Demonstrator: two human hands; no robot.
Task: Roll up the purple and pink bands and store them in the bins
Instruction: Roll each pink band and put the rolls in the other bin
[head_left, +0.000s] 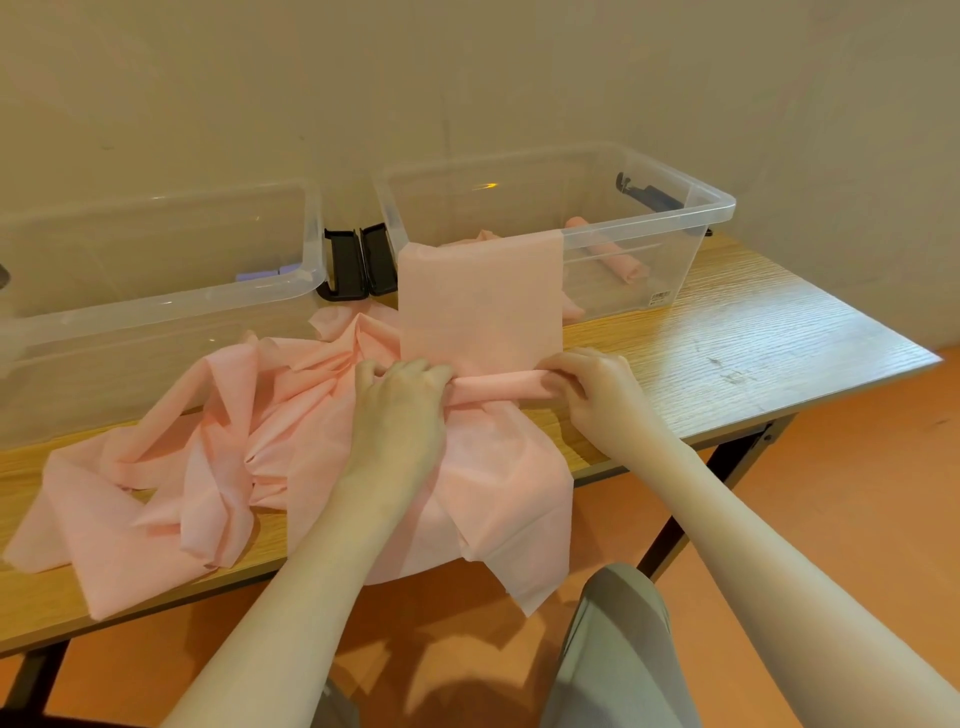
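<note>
A flat pink band (480, 301) hangs over the front rim of the right clear bin (675, 218) and runs down onto the table. Its near end is wound into a small roll (498, 389). My left hand (402, 395) grips the roll's left end and my right hand (592, 384) grips its right end, fingers curled over it. Several loose pink bands (208, 467) lie heaped on the table, some drooping over the front edge. One rolled pink band (608, 249) lies inside the right bin. Purple rolls (265, 273) show in the left clear bin (156, 306).
Both bins stand at the back of the wooden table (727, 332) against the wall, with black latch handles (358, 265) between them. The table's right end lies bare beyond the right bin. My knee (618, 639) and the orange floor are below the front edge.
</note>
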